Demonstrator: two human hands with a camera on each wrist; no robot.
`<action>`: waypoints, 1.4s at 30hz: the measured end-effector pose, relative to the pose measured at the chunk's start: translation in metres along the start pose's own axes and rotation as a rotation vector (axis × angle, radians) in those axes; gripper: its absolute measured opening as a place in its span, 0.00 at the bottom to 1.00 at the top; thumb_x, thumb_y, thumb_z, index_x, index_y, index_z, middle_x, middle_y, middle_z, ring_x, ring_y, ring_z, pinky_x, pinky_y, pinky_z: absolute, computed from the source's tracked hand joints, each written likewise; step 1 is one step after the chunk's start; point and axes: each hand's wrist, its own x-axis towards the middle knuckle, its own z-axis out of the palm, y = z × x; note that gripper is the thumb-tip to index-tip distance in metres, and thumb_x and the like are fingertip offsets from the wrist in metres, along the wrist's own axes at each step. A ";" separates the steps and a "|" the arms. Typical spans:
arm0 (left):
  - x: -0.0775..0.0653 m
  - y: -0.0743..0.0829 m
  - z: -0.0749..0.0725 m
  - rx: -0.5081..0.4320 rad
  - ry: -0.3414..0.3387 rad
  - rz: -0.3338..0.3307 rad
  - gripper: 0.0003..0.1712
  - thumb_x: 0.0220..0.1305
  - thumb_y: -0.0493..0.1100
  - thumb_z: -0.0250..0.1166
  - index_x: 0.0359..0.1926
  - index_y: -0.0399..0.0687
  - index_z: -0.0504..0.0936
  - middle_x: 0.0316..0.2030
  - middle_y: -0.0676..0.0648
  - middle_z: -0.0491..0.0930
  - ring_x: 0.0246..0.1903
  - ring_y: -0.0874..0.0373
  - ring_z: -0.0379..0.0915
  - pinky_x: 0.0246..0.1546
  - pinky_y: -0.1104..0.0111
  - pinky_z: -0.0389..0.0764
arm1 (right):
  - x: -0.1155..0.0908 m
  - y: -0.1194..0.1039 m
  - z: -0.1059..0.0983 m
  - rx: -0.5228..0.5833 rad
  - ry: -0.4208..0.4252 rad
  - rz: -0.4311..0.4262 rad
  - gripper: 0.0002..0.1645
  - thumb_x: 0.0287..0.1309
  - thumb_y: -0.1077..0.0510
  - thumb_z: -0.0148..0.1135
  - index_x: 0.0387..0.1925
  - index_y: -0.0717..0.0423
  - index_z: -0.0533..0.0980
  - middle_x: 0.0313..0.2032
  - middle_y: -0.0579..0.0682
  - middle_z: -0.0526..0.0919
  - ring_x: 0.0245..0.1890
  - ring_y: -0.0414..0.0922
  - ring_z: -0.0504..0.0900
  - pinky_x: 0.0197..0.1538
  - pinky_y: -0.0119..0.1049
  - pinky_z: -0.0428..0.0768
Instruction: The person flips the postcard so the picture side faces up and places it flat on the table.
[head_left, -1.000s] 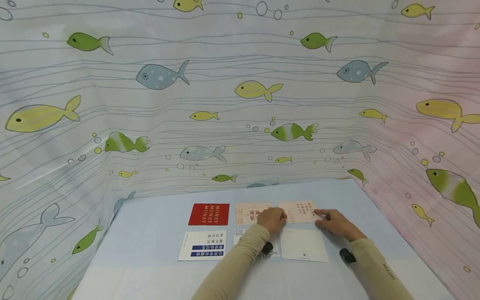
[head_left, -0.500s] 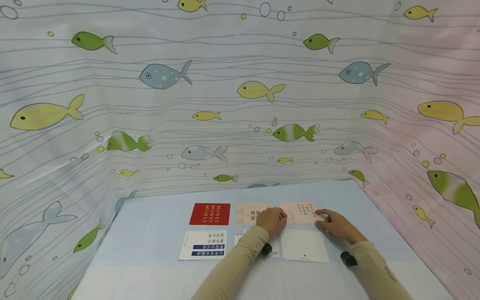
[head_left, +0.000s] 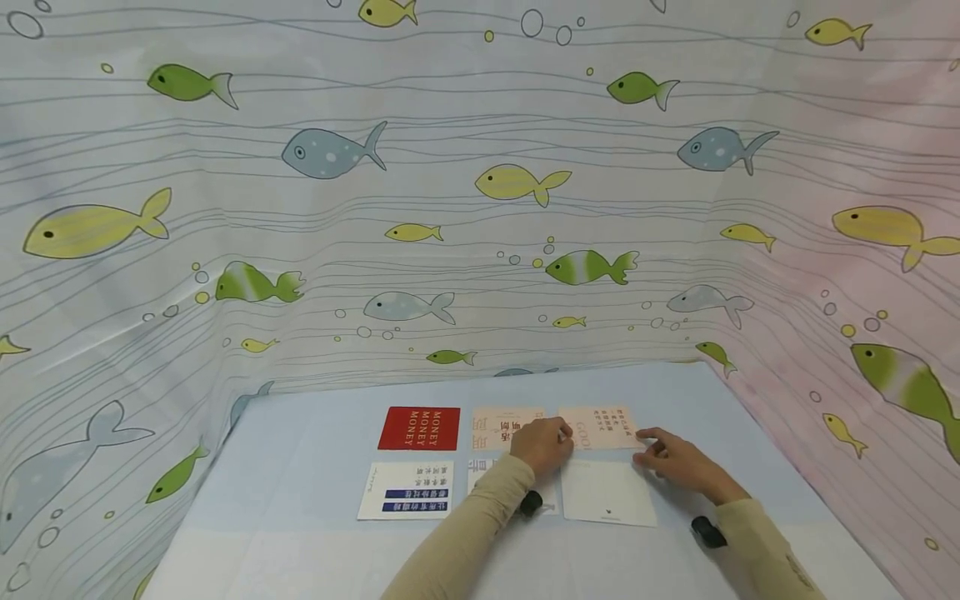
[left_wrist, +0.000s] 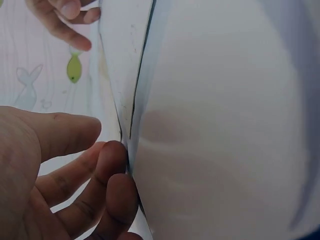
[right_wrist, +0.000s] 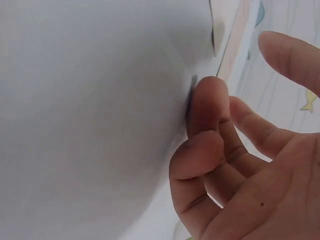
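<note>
A pale pink card (head_left: 603, 427) with red print lies at the right end of the far row in the head view. My left hand (head_left: 542, 443) rests at its left edge, over the gap beside another pink card (head_left: 491, 427). In the left wrist view, the left thumb stands apart from the bent fingers (left_wrist: 122, 202), whose tips touch the surface. My right hand (head_left: 678, 462) is just beyond the card's right edge. Its fingers (right_wrist: 207, 107) bend loosely in the right wrist view, with the thumb spread away and nothing held.
A red card (head_left: 418, 428) lies at the left of the far row. The near row has a white card (head_left: 405, 492) with blue bars, a partly hidden white card (head_left: 480, 477) and a plain white card (head_left: 609, 492). Fish-print curtain (head_left: 480, 250) surrounds the table (head_left: 300, 500).
My right hand has drawn back slightly to the right and nearer, off the pink card's right edge. The left hand and the cards stay almost where they were.
</note>
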 end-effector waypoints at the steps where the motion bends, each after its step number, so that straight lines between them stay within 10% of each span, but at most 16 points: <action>1: -0.001 0.000 0.000 0.001 0.009 0.006 0.09 0.67 0.46 0.65 0.45 0.52 0.87 0.28 0.57 0.82 0.21 0.66 0.71 0.23 0.71 0.71 | -0.002 0.000 0.000 -0.001 -0.004 -0.008 0.35 0.65 0.47 0.67 0.65 0.62 0.70 0.40 0.51 0.79 0.35 0.46 0.77 0.37 0.41 0.76; 20: -0.030 0.001 -0.004 0.410 0.030 0.113 0.25 0.53 0.70 0.71 0.41 0.58 0.88 0.36 0.53 0.80 0.35 0.58 0.71 0.35 0.66 0.74 | -0.023 -0.008 0.004 -0.117 -0.031 -0.113 0.39 0.48 0.48 0.81 0.58 0.61 0.75 0.41 0.50 0.74 0.37 0.46 0.70 0.40 0.40 0.72; 42: -0.035 -0.001 0.004 0.417 0.050 0.118 0.26 0.51 0.70 0.73 0.43 0.61 0.86 0.39 0.54 0.77 0.41 0.57 0.72 0.42 0.64 0.75 | -0.023 -0.010 0.010 -0.111 -0.036 -0.099 0.36 0.44 0.53 0.83 0.52 0.59 0.75 0.38 0.51 0.73 0.35 0.47 0.71 0.39 0.43 0.72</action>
